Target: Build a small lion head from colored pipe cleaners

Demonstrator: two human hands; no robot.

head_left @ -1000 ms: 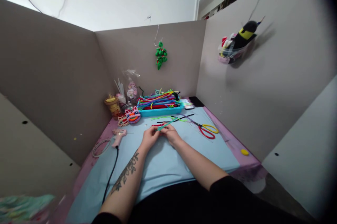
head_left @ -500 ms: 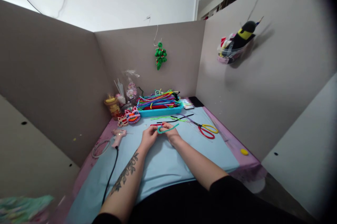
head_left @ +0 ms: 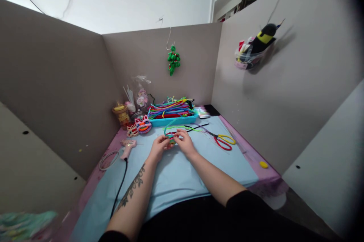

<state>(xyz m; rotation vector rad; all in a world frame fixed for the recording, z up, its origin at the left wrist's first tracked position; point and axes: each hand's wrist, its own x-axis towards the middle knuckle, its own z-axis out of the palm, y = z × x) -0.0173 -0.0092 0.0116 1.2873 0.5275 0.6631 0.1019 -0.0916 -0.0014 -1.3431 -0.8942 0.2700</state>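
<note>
Over the middle of the blue cloth, my left hand point(head_left: 159, 148) and my right hand point(head_left: 184, 142) meet with fingertips pinched. Between them is a small bundle of bent pipe cleaners point(head_left: 171, 140), with bits of red, green and pink showing; its exact shape is partly covered by my fingers. A teal pipe cleaner point(head_left: 166, 126) loops up and away from my fingertips toward the tray. Just beyond my hands lie green pipe cleaners point(head_left: 194, 129) and a black pipe cleaner point(head_left: 204, 125). To the right rest scissors point(head_left: 218, 138) with one red and one yellow handle.
A blue tray point(head_left: 170, 122) heaped with coloured pipe cleaners stands at the back. Left of it are lion-like fuzzy heads point(head_left: 143, 125) and a brown cup point(head_left: 122, 116). A pink glue gun point(head_left: 129, 149) with a black cord lies at left, a yellow lid point(head_left: 264, 164) at right.
The teal pipe cleaner has swung from pointing right across my right hand to arching up and away. My right hand has turned, and both hands pinch close together on the bundle.
</note>
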